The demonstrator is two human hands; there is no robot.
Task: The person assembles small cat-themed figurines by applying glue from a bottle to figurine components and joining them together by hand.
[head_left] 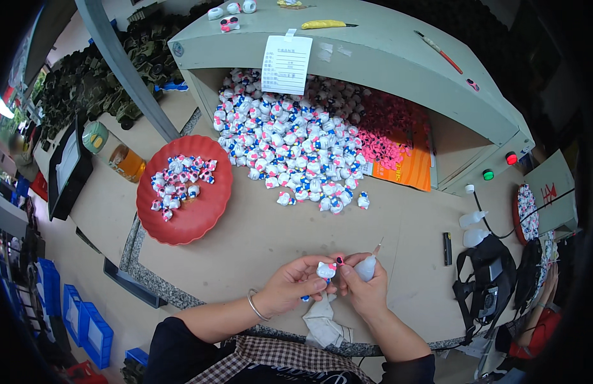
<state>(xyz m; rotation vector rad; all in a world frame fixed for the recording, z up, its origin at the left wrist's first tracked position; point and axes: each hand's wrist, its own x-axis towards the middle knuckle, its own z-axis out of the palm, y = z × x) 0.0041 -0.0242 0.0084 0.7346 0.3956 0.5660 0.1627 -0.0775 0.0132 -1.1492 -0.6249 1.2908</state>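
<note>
Between the fingers of my left hand (pixel 282 288) is a small white cat figurine (pixel 324 271) with a pink bow, its head up. My right hand (pixel 367 296) pinches a tiny pink-and-black piece (pixel 339 260), like miniature sunglasses, right beside the figurine's head. That same hand also keeps a small white squeeze bottle (pixel 365 268) with a needle tip, pointing up and away. Whether the piece touches the figurine I cannot tell. Under my hands a crumpled white cloth (pixel 323 326) lies at the table's front edge.
A large heap of figurines (pixel 290 141) spills from under a grey-green shelf (pixel 367 54), with loose pink pieces (pixel 386 152) on its right. The red scalloped dish (pixel 181 235) at left holds several figurines. A drink bottle (pixel 125 160) stands behind it; a black pouch (pixel 487 288) lies right.
</note>
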